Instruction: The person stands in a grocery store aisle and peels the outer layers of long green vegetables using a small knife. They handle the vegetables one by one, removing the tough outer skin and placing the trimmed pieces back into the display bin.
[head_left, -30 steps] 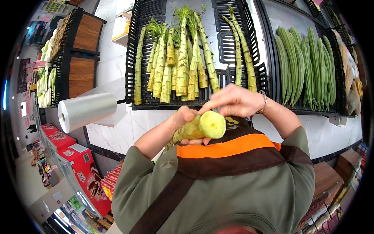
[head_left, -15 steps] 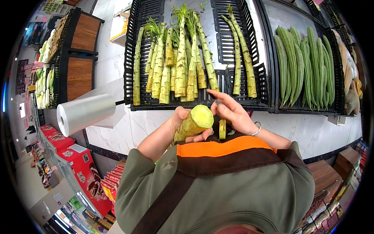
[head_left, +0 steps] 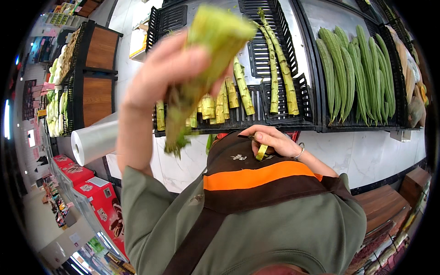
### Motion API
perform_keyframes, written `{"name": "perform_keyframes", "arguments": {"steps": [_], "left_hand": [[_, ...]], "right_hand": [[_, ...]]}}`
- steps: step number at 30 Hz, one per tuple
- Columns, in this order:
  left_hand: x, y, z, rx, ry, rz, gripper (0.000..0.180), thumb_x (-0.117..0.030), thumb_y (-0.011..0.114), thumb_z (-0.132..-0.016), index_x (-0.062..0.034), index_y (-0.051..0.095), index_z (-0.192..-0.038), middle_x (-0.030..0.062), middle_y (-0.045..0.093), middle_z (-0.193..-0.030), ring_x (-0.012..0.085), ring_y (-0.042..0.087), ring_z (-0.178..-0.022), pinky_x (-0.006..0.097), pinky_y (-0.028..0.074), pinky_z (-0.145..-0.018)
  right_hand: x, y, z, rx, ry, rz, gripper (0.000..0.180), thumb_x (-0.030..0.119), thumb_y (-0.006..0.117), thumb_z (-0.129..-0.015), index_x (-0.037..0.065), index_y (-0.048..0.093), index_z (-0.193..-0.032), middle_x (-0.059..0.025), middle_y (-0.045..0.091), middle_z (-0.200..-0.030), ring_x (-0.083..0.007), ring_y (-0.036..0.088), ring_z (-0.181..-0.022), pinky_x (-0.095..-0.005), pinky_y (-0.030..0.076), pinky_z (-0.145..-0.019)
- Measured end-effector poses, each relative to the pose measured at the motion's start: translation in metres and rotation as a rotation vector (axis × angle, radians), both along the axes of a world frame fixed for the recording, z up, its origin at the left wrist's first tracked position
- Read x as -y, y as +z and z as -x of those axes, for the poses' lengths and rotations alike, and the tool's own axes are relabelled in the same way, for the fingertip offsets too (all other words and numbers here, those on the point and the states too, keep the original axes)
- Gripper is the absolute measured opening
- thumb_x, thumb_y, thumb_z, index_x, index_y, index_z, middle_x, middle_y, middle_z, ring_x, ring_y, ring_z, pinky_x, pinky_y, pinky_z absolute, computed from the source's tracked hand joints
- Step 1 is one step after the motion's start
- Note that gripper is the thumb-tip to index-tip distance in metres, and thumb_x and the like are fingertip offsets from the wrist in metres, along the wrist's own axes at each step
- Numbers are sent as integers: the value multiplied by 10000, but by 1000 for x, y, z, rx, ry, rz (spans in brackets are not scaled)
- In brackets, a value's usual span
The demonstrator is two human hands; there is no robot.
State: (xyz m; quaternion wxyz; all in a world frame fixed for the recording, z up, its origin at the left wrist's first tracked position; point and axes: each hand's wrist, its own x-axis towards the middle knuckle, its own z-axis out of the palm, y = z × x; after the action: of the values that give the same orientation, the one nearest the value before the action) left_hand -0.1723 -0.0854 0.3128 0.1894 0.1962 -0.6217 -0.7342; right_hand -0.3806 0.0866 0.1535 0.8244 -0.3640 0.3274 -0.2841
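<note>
My left hand [head_left: 169,68] is raised high on the left, fingers wrapped round a thick celtuce stem [head_left: 215,41]. Its cut end points up and right, and ragged leaves hang from the lower end; motion blurs both. Close to my apron, my right hand [head_left: 275,140] is closed on a small dark-bladed knife [head_left: 247,136], its handle hidden in the palm. A cut-off round slice of celtuce [head_left: 261,152] sits under those fingers. More celtuce stems [head_left: 244,87] lie in the black crate [head_left: 302,105], partly covered by my raised hand and the stem.
Ridged green gourds [head_left: 350,73] fill the crate on the right. A roll of clear plastic bags [head_left: 94,142] sticks out at the left of the crates. Red freezers [head_left: 98,197] stand at the lower left, wooden-sided stands [head_left: 98,96] at the far left.
My left hand has lifted the celtuce stem from in front of my chest up and left, over the crate. My right hand stays low, slightly lower, with the knife and slice.
</note>
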Motion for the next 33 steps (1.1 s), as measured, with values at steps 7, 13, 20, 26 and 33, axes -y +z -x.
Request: {"name": "perform_keyframes", "arguments": {"steps": [7, 13, 20, 26, 33], "left_hand": [[58, 6, 124, 384, -328, 1136, 468, -232, 668, -843, -23, 510, -1231, 111, 616, -1004, 202, 611, -862, 315, 496, -745], [51, -190, 172, 857, -838, 1572, 465, 6, 697, -730, -125, 579, -1160, 74, 612, -1121, 199, 545, -1124, 442, 201, -1166], [17, -311, 141, 696, -868, 1741, 269, -193, 519, -904, -197, 551, -1171, 64, 551, -1239, 190, 496, -1185, 457, 247, -1117], [18, -324, 106, 672, -351, 1592, 435, -204, 572, -857, -134, 471, -1274, 156, 453, -1305, 308, 385, -1278, 516, 198, -1130], [73, -318, 101, 1299, -75, 1270, 605, -359, 723, -737, -56, 543, -1229, 100, 513, -1256, 293, 386, -1246, 484, 264, -1062]], "right_hand": [[-18, -8, 19, 86, -165, -103, 426, 339, 491, -957, 34, 494, -1254, -45, 597, -804, -75, 507, -668, -215, 371, -553], [-47, -38, 37, 358, -536, -318, 461, 388, 474, -898, 54, 493, -1215, -93, 606, -777, -101, 449, -517, -192, 292, -424], [-60, -40, 49, 427, -731, -424, 451, 358, 441, -914, 31, 485, -1220, -113, 587, -774, -105, 445, -527, -196, 297, -401], [-47, -38, 46, 437, -730, -450, 424, 348, 443, -924, 38, 483, -1210, -124, 582, -781, -107, 436, -527, -193, 293, -402], [-32, -37, 47, 426, -695, -441, 410, 344, 470, -917, 57, 478, -1209, -130, 576, -785, -110, 436, -534, -199, 297, -406]]}}
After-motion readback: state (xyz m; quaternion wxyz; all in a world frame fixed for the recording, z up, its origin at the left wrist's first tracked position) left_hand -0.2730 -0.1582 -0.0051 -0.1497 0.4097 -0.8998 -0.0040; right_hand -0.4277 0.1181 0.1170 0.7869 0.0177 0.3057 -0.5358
